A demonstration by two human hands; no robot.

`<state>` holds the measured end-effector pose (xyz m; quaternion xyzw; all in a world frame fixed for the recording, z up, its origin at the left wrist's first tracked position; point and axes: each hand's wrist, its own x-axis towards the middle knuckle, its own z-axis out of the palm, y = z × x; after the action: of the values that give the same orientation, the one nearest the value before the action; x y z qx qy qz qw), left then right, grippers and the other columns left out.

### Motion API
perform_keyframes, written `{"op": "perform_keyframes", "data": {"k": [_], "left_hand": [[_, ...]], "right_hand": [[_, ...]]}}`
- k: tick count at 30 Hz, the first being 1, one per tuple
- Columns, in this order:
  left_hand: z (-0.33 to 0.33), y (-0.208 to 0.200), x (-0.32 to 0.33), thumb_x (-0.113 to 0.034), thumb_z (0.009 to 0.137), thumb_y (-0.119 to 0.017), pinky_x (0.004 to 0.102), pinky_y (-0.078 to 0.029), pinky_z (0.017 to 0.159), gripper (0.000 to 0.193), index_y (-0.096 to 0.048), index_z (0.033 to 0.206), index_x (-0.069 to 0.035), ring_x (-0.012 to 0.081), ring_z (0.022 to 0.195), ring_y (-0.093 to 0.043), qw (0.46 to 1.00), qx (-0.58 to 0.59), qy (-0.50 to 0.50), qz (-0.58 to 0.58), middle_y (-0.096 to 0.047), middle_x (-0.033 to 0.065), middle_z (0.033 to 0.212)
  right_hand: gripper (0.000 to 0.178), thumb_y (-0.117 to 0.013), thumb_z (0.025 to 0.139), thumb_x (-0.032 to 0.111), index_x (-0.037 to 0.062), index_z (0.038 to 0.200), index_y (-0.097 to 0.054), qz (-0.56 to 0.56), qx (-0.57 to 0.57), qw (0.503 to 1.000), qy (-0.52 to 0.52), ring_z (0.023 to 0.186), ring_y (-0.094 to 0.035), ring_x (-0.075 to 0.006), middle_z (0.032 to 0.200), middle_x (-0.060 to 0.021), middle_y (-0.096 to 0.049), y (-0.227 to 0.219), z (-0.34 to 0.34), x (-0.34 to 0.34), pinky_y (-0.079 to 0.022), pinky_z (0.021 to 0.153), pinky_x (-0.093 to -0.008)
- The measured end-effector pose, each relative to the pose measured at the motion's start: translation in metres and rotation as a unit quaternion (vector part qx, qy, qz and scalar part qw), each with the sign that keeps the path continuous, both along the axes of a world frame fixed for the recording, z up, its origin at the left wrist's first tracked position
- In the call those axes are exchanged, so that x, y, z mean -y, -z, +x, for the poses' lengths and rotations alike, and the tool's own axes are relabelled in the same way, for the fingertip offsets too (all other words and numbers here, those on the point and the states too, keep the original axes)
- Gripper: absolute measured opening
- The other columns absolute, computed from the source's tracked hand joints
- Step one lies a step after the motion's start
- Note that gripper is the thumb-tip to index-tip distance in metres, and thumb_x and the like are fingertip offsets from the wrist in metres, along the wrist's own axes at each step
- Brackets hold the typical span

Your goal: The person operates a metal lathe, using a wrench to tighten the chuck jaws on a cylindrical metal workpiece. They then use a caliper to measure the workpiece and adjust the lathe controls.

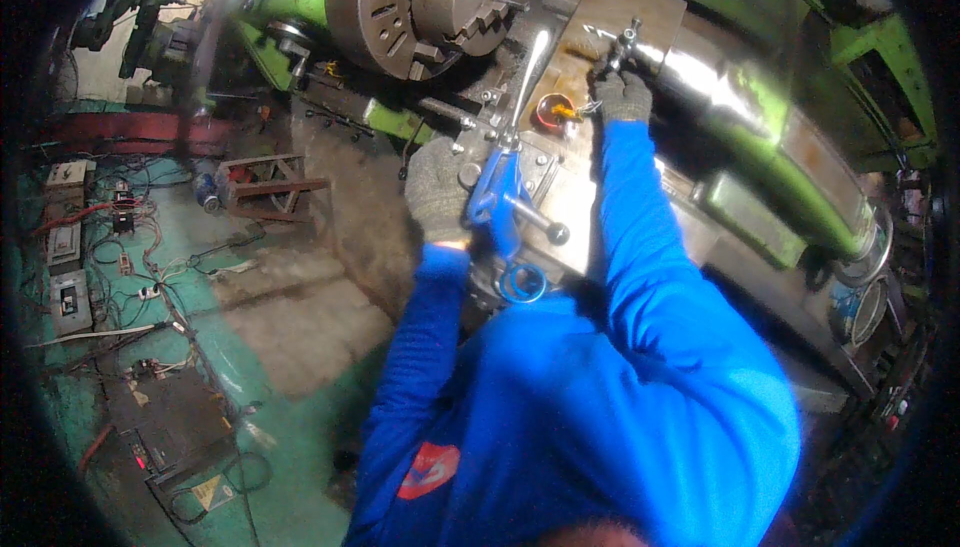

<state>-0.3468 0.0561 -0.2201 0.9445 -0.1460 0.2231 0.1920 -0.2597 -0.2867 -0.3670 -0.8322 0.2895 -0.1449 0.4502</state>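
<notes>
My left hand point(437, 195), in a grey knit glove, is at the left side of a blue metal part point(498, 197) on the lathe carriage. Its fingers curl down, and what lies under them is hidden. A lever with a dark ball end point(556, 233) sticks out from the blue part. Farther right, my gloved right hand point(625, 99) closes on the near end of a dark metal handle point(629, 37). That handle sits at the front of the shiny tailstock spindle point(690, 75), where a drill bit point(598, 34) points left.
A large lathe chuck point(405, 12) stands at the far side. Between my hands are an orange-rimmed cup point(556, 112) and a long bright lever point(533, 67). Cables and switch boxes point(70, 297) lie on the green floor at left, near a rusty metal frame point(275, 189).
</notes>
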Motion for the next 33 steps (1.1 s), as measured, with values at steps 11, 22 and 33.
{"op": "perform_keyframes", "data": {"k": [11, 22, 33], "left_hand": [[-0.006, -0.041, 0.019, -0.034, 0.089, -0.066, 0.0497, -0.05, 0.08, 0.026, -0.064, 0.091, -0.008, 0.038, 0.093, -0.062, 0.99, 0.059, 0.045, 0.118, -0.064, 0.0155, 0.094], [-0.009, -0.058, 0.026, -0.036, 0.09, -0.065, 0.0512, -0.049, 0.08, 0.027, -0.066, 0.091, -0.008, 0.0387, 0.094, -0.062, 0.991, -0.005, 0.043, 0.131, -0.064, 0.0154, 0.094], [-0.001, -0.023, 0.015, -0.039, 0.09, -0.065, 0.0534, -0.048, 0.079, 0.031, -0.063, 0.091, -0.008, 0.0408, 0.092, -0.061, 0.996, 0.049, 0.035, 0.069, -0.063, 0.0183, 0.093]], "right_hand": [[0.055, -0.047, 0.099, 0.053, 0.009, 0.112, -0.077, -0.094, -0.142, 0.985, -0.02, 0.113, -0.067, -0.0436, 0.121, -0.0239, -0.07, -0.105, -0.026, -0.006, -0.052, 0.101, -0.0495], [0.047, -0.056, 0.093, 0.046, 0.0104, 0.116, -0.075, 0.007, -0.036, 0.999, 0.013, 0.114, -0.065, -0.0449, 0.122, -0.026, -0.068, -0.045, -0.015, 0.005, -0.051, 0.102, -0.0474], [0.049, -0.056, 0.093, 0.053, 0.0156, 0.117, -0.075, 0.056, 0.119, 0.991, 0.008, 0.116, -0.064, -0.0403, 0.118, -0.0218, -0.071, 0.064, 0.027, 0.023, -0.05, 0.102, -0.048]]}}
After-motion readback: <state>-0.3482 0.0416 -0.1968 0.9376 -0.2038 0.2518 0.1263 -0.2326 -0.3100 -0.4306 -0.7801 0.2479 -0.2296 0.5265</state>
